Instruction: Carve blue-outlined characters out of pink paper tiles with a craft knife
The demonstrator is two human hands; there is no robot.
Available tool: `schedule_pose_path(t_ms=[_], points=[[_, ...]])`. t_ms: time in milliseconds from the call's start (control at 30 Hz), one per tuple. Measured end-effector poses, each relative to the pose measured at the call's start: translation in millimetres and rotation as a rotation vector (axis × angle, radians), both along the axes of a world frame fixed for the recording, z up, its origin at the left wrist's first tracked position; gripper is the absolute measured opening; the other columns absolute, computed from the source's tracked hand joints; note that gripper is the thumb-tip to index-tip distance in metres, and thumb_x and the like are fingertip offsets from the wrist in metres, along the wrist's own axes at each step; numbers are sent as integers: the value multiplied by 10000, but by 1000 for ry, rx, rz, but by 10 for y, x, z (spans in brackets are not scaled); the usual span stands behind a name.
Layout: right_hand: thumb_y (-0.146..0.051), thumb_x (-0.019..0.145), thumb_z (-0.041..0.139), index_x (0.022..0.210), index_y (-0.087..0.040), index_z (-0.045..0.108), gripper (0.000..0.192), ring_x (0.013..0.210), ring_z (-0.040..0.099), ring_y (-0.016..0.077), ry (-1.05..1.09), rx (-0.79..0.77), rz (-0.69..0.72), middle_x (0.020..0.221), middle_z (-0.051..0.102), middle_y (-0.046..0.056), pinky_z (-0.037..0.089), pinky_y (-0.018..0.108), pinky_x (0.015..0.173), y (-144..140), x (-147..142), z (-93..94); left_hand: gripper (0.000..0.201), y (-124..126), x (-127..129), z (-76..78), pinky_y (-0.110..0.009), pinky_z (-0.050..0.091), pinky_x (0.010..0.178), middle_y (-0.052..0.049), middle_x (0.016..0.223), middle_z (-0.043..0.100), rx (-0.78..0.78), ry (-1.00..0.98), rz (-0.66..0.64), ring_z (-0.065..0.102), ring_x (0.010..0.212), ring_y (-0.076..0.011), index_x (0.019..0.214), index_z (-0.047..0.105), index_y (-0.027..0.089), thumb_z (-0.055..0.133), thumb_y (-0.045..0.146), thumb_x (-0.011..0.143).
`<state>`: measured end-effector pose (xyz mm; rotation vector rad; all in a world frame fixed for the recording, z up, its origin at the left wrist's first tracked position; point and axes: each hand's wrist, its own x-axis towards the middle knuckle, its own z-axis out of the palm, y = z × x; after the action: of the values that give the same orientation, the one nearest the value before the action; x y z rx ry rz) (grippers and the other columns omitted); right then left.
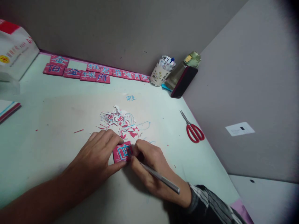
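Left hand (98, 155) pins red tile (122, 152); right hand (149, 165) grips knife (161, 178).

Illumination is dim and even, with a cool greenish cast on the pale tabletop (46, 130). Soft shadows lie under the left hand (98, 155) and the right hand (149, 165), on their near side, indicating a diffuse source above and beyond. No glare is present. The grey walls (116, 28) darken toward the top. Heavy vignetting blackens the right corners. Straight edges bow from wide-angle distortion. Fine detail is soft throughout.
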<state>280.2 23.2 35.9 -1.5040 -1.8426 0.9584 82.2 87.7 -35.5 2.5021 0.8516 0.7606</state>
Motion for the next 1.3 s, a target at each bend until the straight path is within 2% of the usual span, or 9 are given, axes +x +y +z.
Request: schedule_pose_path(t_ms=[567, 767, 900, 1033, 1300], points=[[-195, 939, 542, 814, -253, 409, 191, 621, 379, 124, 11, -27, -7, 706, 449, -60, 320, 290, 594, 9, 19, 26, 231, 3, -5, 8, -429, 413, 804, -48, 988, 619, 19, 1, -2, 568, 900, -283, 1100, 525, 227, 686, 320, 963], [-204, 934, 555, 802, -240, 472, 160, 609, 394, 116, 69, -120, -42, 685, 469, -66, 319, 283, 584, 32, 46, 24, 235, 17, -5, -4, -434, 412, 810, -49, 987, 618, 31, 15, -3, 580, 905, -289, 1083, 521, 224, 696, 318, 958], [-213, 946, 573, 804, -233, 506, 158, 673, 433, 130, 173, -213, -76, 730, 510, -51, 354, 284, 606, 71, 101, -42, 330, 22, -6, -11, -435, 417, 798, -61, 1007, 629, 40, 31, -7, 586, 918, -303, 1106, 526, 220, 757, 363, 919], [-202, 935, 592, 796, -226, 525, 156, 719, 448, 143, 231, -212, -81, 757, 538, -39, 374, 289, 638, 103, 135, -96, 331, 7, -4, -11, -439, 427, 794, -70, 1017, 643, 52, 25, 0, 591, 926, -306, 1124, 533, 219, 743, 386, 929], [-206, 858, 602, 738, -227, 517, 149, 675, 438, 139, 245, -252, -102, 702, 524, -46, 343, 284, 600, 135, 112, -76, 303, -4, -17, -21, -435, 428, 782, -66, 995, 639, 31, 28, -9, 581, 907, -299, 1097, 554, 223, 744, 375, 917]])
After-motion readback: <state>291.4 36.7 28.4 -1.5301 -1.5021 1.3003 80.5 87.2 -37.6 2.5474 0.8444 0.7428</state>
